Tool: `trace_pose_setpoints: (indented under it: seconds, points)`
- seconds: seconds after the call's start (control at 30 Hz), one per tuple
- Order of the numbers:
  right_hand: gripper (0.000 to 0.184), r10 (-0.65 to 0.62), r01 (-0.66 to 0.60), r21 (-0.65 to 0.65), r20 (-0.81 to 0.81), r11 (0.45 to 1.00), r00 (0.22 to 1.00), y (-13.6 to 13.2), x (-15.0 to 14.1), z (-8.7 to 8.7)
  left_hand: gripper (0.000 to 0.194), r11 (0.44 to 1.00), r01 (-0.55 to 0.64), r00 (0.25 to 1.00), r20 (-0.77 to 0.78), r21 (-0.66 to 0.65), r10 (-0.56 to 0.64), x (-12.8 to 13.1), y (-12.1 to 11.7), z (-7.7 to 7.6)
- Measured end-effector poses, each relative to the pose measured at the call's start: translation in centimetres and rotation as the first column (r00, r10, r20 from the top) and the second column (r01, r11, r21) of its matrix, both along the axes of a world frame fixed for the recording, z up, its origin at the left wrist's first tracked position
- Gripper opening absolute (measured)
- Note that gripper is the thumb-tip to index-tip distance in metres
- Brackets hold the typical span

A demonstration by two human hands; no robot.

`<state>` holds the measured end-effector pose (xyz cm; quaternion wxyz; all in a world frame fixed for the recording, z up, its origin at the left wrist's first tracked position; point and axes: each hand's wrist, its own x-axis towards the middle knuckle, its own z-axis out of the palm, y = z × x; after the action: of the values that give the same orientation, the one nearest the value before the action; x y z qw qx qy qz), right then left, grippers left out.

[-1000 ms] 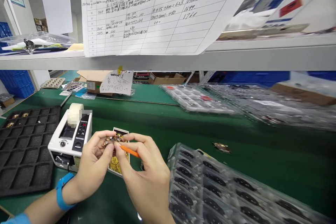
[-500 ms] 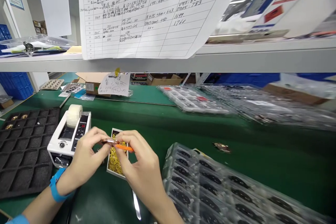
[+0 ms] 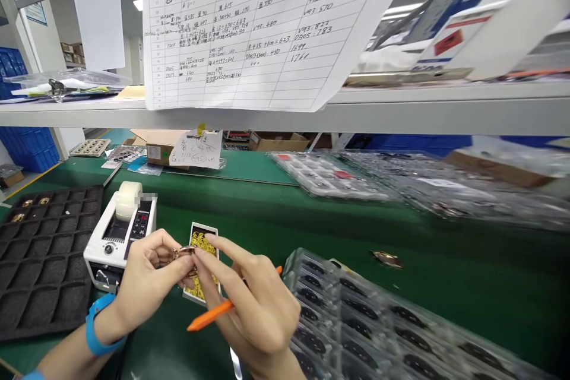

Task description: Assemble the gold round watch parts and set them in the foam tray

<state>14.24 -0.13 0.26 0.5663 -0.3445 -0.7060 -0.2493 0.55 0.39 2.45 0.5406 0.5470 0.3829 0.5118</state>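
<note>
Left hand (image 3: 149,273) pinches copper-coloured metal piece (image 3: 184,252) near white box (image 3: 195,297); right hand (image 3: 262,303) holds orange stick (image 3: 214,314), fingertips at piece. Step: probably fingertip adjustment; next move calls for steady left hold.

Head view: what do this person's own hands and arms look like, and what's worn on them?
The left hand and right hand are ungloved. A bright-blue, flat, rubbery-looking wristband circles the left wrist; a light-blue sleeve edge shows lower left.

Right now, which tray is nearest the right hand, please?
The front clear tray of black pieces, beside the right hand; the other trays lie farther off.
</note>
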Motion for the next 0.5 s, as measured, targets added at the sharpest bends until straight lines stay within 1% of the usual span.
trace_pose_setpoints:
  seconds: [0.07,0.17,0.2,0.3,0.43,0.5]
  points:
    - [0.019,0.034,-0.034,0.016,-0.002,0.999,0.999,0.2,0.2,0.0,0.023,1.0,0.011,1.0,0.028,0.0,-0.011,0.2,-0.1,-0.1]
    - [0.018,0.054,-0.054,0.051,0.007,0.997,0.999,0.3,0.3,0.1,0.014,0.999,0.005,1.0,0.029,0.049,-0.006,0.4,-0.4,-0.4]
    - [0.017,0.058,-0.058,0.063,0.006,0.996,0.998,0.4,0.3,0.1,0.013,0.997,-0.001,1.0,0.007,0.075,0.0,0.4,-0.5,-0.5]
    - [0.016,0.07,-0.069,0.078,-0.002,0.995,0.998,0.4,0.2,0.1,0.02,0.988,-0.022,0.996,-0.083,0.154,0.035,0.4,-0.8,-1.0]
    - [0.012,0.058,-0.059,0.068,0.019,0.996,0.998,0.5,0.1,0.2,0.017,0.959,-0.083,0.976,-0.17,0.27,0.133,0.5,-1.0,-1.4]
    - [0.01,0.065,-0.068,0.073,0.036,0.995,0.997,0.7,0.2,0.2,0.019,0.949,-0.09,0.968,-0.199,0.304,0.156,0.5,-1.0,-1.5]
